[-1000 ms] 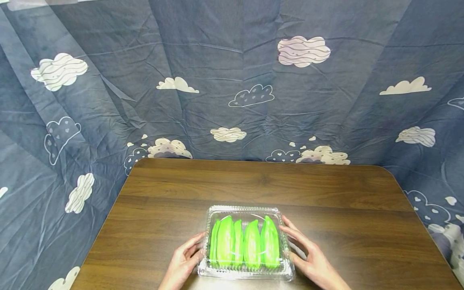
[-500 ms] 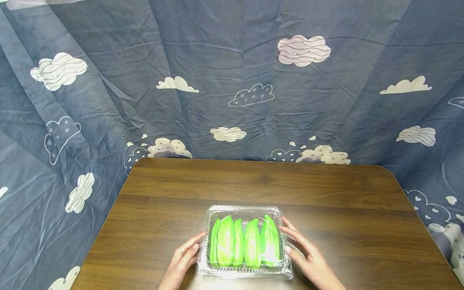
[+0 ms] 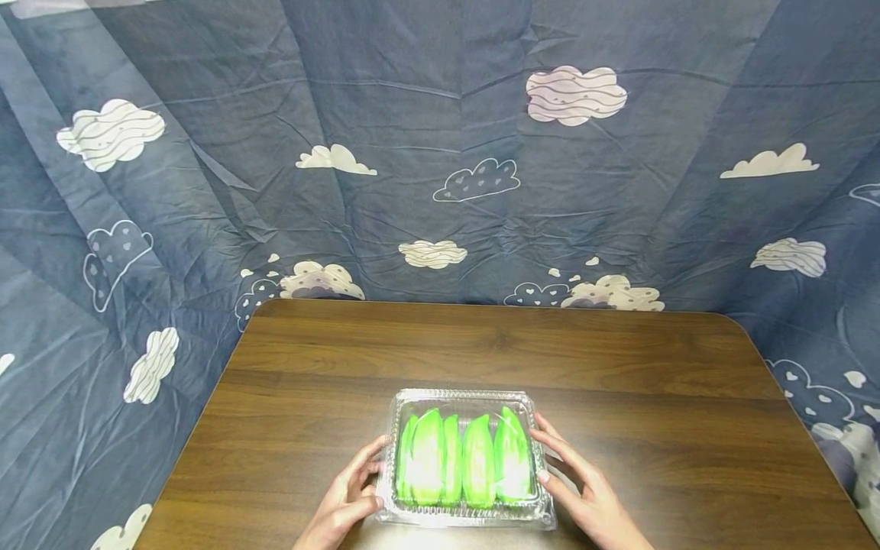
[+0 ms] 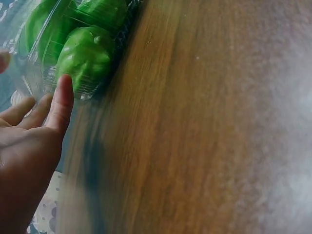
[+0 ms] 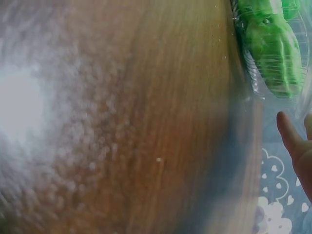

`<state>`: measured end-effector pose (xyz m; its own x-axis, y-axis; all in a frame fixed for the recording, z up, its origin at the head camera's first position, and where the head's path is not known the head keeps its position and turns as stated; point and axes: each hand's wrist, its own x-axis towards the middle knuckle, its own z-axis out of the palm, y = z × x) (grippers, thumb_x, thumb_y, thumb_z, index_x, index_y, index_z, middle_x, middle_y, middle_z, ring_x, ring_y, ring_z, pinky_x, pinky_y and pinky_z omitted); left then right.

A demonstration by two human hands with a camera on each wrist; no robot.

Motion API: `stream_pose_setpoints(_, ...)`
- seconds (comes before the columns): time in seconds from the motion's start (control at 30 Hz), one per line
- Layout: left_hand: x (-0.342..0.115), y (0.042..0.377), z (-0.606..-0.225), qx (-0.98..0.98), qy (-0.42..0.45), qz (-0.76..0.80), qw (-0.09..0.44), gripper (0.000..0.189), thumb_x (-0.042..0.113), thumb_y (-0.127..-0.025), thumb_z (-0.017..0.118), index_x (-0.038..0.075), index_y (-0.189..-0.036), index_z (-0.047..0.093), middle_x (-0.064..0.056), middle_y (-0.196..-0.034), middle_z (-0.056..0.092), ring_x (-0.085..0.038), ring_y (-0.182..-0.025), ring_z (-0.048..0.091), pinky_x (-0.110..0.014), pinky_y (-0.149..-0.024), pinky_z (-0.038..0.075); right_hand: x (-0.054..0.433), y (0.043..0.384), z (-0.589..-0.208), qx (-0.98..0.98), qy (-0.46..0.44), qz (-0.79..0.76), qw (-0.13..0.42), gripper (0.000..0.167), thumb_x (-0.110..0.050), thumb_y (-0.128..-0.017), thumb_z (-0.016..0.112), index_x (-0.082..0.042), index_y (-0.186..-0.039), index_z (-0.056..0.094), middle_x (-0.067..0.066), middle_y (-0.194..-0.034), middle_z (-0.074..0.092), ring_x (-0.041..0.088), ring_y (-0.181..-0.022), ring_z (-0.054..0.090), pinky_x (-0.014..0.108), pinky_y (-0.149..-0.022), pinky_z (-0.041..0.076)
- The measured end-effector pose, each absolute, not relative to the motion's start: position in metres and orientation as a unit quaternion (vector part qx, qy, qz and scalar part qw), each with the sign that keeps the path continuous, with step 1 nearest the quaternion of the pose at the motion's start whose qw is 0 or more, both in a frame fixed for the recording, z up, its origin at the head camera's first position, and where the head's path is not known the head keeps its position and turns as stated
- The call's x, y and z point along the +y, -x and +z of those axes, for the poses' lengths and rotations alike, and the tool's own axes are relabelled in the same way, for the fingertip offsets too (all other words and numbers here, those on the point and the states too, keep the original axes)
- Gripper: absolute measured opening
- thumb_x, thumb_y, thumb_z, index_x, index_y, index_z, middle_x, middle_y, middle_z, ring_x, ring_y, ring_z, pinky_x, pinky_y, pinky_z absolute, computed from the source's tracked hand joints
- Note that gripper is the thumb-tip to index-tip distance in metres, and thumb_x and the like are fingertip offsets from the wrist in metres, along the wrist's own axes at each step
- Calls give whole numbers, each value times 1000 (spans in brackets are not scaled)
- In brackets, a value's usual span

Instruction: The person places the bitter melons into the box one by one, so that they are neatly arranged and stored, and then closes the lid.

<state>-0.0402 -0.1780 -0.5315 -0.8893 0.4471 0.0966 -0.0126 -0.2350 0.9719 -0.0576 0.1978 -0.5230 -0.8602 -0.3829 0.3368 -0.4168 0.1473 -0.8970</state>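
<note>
A clear plastic clamshell container (image 3: 461,395) lies at the near middle of the table, its lid down. Through the lid show several bright green banana-shaped pieces (image 3: 479,462), lined up side by side. My left hand (image 3: 344,493) is at the container's left side, fingertips right at its edge and thumb near the front corner. On the opposite side my right hand (image 3: 584,485) has spread fingers and thumb along the right edge. Both wrist views show the fingers fairly straight. In the left wrist view, an index finger (image 4: 61,105) reaches toward the container's end.
The brown wood-grain table (image 3: 495,344) extends behind and to both sides of the container. A dark blue cloth (image 3: 412,99) printed with clouds hangs around the table's back and sides. Bright glare falls on the tabletop near the front edge.
Over the second the container has shifted very slightly. The left thumb has lifted from the container's side and come down closer to its front corner; the right hand has moved a little left.
</note>
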Motion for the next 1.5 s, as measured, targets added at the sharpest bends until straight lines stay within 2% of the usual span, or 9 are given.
stream_pose_setpoints(0.17, -177, 41, -534, 609, -181, 761, 135, 85, -13, -78, 55, -3, -153, 16, -36, -146, 26, -21, -114, 52, -31, -88, 52, 196, 56, -522, -752, -273, 600, 21, 54, 13, -91, 56, 7, -142, 43, 27, -156, 23, 16, -144, 27, 23, -104, 39)
stream_pose_setpoints(0.4, -178, 37, -531, 621, -171, 752, 142, 78, -14, -80, 57, -6, -151, 24, -29, -114, 46, -13, -80, 61, -21, -69, 52, 194, 55, -518, -765, -268, 584, 32, 54, 12, -90, 57, 5, -142, 44, 28, -155, 25, 15, -144, 27, 23, -104, 38)
stream_pose_setpoints(0.7, -178, 38, -525, 553, -167, 786, 220, 90, -16, -82, 54, 2, -155, 5, -39, -116, 57, -27, -99, 66, -29, -80, 56, 188, 46, -514, -793, -213, 568, 52, 60, 9, -90, 60, 2, -147, 39, 24, -151, 36, 8, -135, 40, 20, -101, 41)
stream_pose_setpoints(0.87, -177, 37, -524, 553, -154, 786, 230, 91, -15, -84, 57, 3, -156, 4, -41, -116, 55, -23, -90, 67, -32, -79, 57, 183, 37, -513, -823, -105, 558, 36, 47, -2, -96, 59, -5, -142, 50, 19, -134, 56, 4, -105, 61, 21, -83, 51)
stream_pose_setpoints(1.03, -178, 36, -523, 559, -144, 782, 236, 90, -13, -85, 58, 4, -155, 4, -37, -105, 63, -22, -85, 69, -33, -79, 57, 186, 33, -516, -845, -97, 525, 28, 48, -2, -96, 55, -11, -143, 51, 14, -136, 57, 4, -109, 57, 12, -91, 41)
stream_pose_setpoints(1.1, -178, 36, -523, 554, -146, 784, 238, 90, -13, -86, 57, 4, -155, 4, -32, -101, 66, -21, -84, 69, -34, -81, 57, 190, 33, -518, -823, -123, 555, 8, 59, 7, -90, 54, -7, -146, 46, 13, -143, 51, 6, -114, 56, 14, -93, 42)
stream_pose_setpoints(1.23, -177, 36, -524, 541, -150, 793, 239, 89, -15, -86, 56, 3, -155, 3, -28, -96, 69, -22, -85, 69, -37, -82, 57, 198, 35, -522, -736, -173, 650, -78, 80, 18, -78, 51, 0, -153, 28, 13, -151, 41, 14, -111, 62, 27, -76, 56)
stream_pose_setpoints(1.37, -177, 36, -524, 539, -155, 795, 231, 89, -15, -85, 55, 2, -155, 3, -30, -95, 68, -24, -85, 70, -36, -82, 57, 204, 39, -526, -631, -229, 726, -146, 87, 22, -80, 48, 3, -155, 9, 12, -158, 28, 25, -111, 62, 33, -69, 58)
stream_pose_setpoints(1.5, -177, 37, -524, 532, -163, 799, 228, 90, -17, -85, 54, 2, -155, 2, -34, -98, 66, -25, -86, 70, -33, -81, 57, 205, 42, -528, -556, -271, 765, -178, 89, 24, -82, 48, 4, -154, -2, -6, -159, 28, 34, -109, 62, 42, -74, 58)
